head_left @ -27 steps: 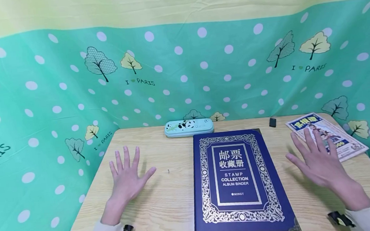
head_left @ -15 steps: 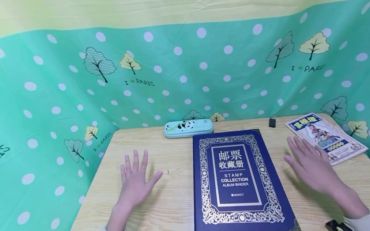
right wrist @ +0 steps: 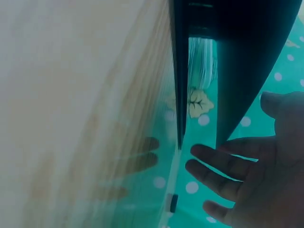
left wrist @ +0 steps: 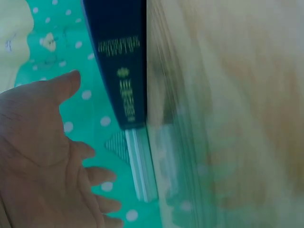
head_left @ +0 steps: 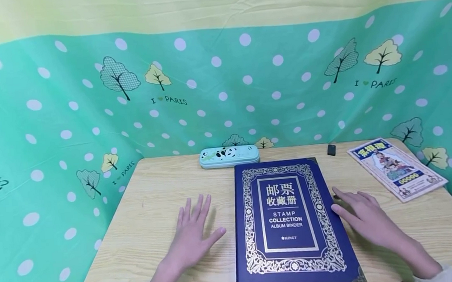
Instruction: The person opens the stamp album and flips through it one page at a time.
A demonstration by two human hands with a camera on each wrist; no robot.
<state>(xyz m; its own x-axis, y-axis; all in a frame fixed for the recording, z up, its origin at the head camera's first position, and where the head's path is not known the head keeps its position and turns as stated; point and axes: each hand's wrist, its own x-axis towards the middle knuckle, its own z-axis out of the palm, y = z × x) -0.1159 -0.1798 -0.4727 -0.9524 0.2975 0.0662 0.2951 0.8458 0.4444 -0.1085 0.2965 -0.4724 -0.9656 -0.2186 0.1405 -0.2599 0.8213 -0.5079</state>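
A dark blue stamp album point(head_left: 290, 225) with silver ornament lies closed on the wooden table. To its left my left hand point(head_left: 192, 240) hovers with spread fingers and thumb, touching nothing. The left wrist view shows the album's spine point(left wrist: 118, 61) with gold lettering, apart from that hand point(left wrist: 42, 142). My right hand point(head_left: 372, 220) is right at the album's right edge, thumb tip by the cover. In the right wrist view, the right hand's fingers point(right wrist: 221, 164) are loosely extended near the cover's edge point(right wrist: 247, 71), thumb on its outer side; a gap shows between the covers.
Behind the album sits a light blue pencil case point(head_left: 229, 156) with a panda. A small black object point(head_left: 331, 149) lies at the back right, near a colourful booklet point(head_left: 398, 168). A green dotted curtain point(head_left: 221, 87) encloses the table's back and sides.
Both hands have come inward and lower toward the album, the right one leaving the booklet's front and reaching the album's right edge. The album and other objects stay in place.
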